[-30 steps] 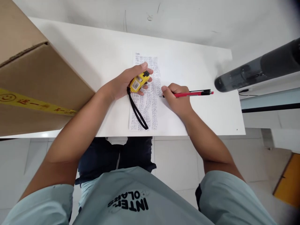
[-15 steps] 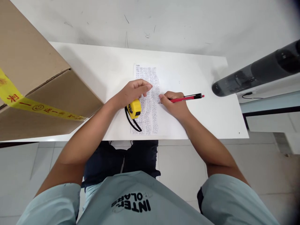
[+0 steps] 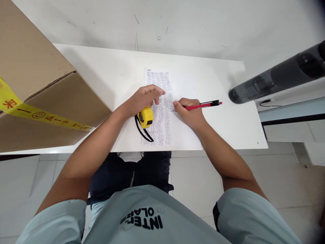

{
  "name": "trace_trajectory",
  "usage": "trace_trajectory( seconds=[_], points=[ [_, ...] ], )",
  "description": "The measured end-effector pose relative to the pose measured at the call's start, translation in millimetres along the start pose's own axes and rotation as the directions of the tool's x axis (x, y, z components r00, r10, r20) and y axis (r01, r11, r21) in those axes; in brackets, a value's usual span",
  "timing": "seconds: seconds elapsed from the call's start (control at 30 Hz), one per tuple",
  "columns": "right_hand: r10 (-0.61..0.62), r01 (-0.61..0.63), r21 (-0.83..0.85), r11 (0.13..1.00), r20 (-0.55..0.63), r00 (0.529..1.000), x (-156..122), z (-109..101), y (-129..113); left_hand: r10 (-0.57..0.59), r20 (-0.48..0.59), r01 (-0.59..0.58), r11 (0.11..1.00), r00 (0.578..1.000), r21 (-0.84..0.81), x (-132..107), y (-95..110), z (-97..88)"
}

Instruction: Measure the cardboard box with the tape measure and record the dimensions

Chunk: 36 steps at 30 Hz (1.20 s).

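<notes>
A sheet of paper (image 3: pixel 158 76) covered in dense columns of handwriting lies on the white table. My right hand (image 3: pixel 191 112) grips a red pen (image 3: pixel 200 106) with a black clip, its writing end close to the paper's right-hand column. The pen tip is mostly hidden by my fingers. Across the sheet's left part rests my left hand (image 3: pixel 146 98), holding nothing, with its fingers loosely bent and the index finger reaching right. Just below that hand, a yellow tape measure (image 3: pixel 145 117) with a black wrist strap sits on the paper's left side.
A large cardboard box (image 3: pixel 71 98) with yellow printed tape stands on the table's left end. At the right, a dark cylindrical object (image 3: pixel 264 83) leans over the table (image 3: pixel 223 132). A marked white wall (image 3: pixel 182 27) runs behind.
Both hands hold nearly the same places, and the pen keeps almost the same angle. The whole view has shifted very slightly.
</notes>
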State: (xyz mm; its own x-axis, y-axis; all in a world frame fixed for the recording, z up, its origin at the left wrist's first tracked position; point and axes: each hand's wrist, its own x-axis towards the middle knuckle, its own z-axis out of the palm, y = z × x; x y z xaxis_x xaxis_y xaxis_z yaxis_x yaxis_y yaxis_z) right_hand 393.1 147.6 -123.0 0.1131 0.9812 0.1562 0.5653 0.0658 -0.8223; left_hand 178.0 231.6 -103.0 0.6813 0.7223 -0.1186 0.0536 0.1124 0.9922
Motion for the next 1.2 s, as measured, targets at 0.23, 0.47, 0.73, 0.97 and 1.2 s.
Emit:
trace_trajectory(
  seconds=[0.23,0.47,0.73,0.97,1.2],
  points=[
    [-0.016,0.015,-0.015,1.0,-0.056,0.998,-1.3,1.0,1.4,0.038,0.044,-0.041,0.998,0.998,0.047,-0.9,-2.3,-2.5],
    [-0.014,0.014,-0.012,1.0,-0.005,1.0,-1.1,-0.3,1.8,0.052,0.049,-0.055,0.997,0.997,0.059,-1.0,-2.3,-2.8],
    [-0.022,0.021,-0.007,1.0,-0.089,0.996,-1.2,0.9,3.5,0.056,0.051,-0.06,0.995,0.997,0.075,-0.9,-3.0,-3.4],
    [-0.014,0.014,-0.002,1.0,-0.03,0.999,-0.6,-0.6,2.2,0.06,0.055,-0.064,0.996,0.997,0.068,0.7,-6.8,-4.3],
    [-0.019,0.02,0.006,1.0,-0.077,0.997,-1.4,0.5,3.8,0.059,0.067,-0.062,0.997,0.996,0.047,1.2,-7.7,-4.6]
  ],
)
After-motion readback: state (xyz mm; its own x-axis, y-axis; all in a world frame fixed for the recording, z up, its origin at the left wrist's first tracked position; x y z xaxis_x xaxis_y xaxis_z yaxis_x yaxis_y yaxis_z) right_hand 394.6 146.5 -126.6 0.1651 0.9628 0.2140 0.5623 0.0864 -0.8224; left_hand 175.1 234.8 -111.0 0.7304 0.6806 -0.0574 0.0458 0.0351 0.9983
